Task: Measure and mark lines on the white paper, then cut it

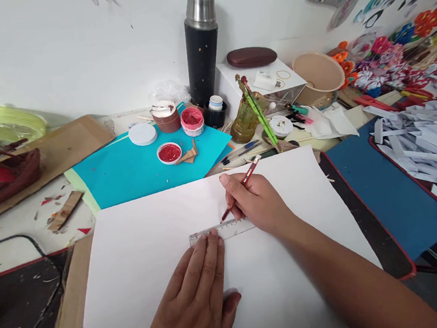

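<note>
A large white sheet of paper [136, 268] lies in front of me, with a clear ruler [230, 229] on it. My left hand [199, 288] rests flat, its fingertips pressing on the ruler's left part and its thumb spread to the side. Between the thumb and fingers of my right hand [258, 201] is a dark red pencil [248, 174], eraser end up. The pencil's tip touches down at the ruler's upper edge, just right of my left fingertips. My right hand covers the ruler's right end.
Beyond the paper, open paint jars [192, 120] stand on a turquoise sheet [127, 167]. A black thermos [203, 48], a white box [272, 77] and a brush jar [247, 118] are behind. Folded paper strips [426, 140] lie right; a model boat [5, 175] stands left.
</note>
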Tool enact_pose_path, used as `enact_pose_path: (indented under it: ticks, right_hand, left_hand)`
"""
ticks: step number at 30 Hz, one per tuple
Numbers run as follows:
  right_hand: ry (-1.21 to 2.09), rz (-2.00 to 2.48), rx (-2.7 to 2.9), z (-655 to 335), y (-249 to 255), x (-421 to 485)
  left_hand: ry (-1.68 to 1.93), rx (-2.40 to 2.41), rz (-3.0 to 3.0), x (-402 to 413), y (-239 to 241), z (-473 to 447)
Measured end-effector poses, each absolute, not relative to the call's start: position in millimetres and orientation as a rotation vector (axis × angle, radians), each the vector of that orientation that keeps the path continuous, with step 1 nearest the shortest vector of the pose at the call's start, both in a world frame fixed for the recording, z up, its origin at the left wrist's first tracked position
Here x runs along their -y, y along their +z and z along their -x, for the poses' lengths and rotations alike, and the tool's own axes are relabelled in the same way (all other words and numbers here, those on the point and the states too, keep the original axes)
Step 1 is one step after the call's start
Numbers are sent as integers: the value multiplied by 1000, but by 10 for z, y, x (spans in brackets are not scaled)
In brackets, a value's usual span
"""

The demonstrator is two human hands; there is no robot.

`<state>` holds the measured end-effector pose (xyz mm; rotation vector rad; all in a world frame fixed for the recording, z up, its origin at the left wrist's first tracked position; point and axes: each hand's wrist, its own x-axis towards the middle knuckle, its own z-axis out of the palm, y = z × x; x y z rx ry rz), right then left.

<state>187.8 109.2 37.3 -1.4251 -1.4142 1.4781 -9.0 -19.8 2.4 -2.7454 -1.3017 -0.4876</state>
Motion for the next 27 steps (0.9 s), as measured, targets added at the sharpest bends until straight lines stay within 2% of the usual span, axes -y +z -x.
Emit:
enact_pose_path:
  ticks: [20,27]
  right_hand:
    - [1478,1432,1406,-1870,372,-1090]
    - [1494,1367,1239,-1848,405,-1111]
  left_hand:
    - [-547,1339,2722,195,16,71]
    - [-575,1364,2725,201,24,73]
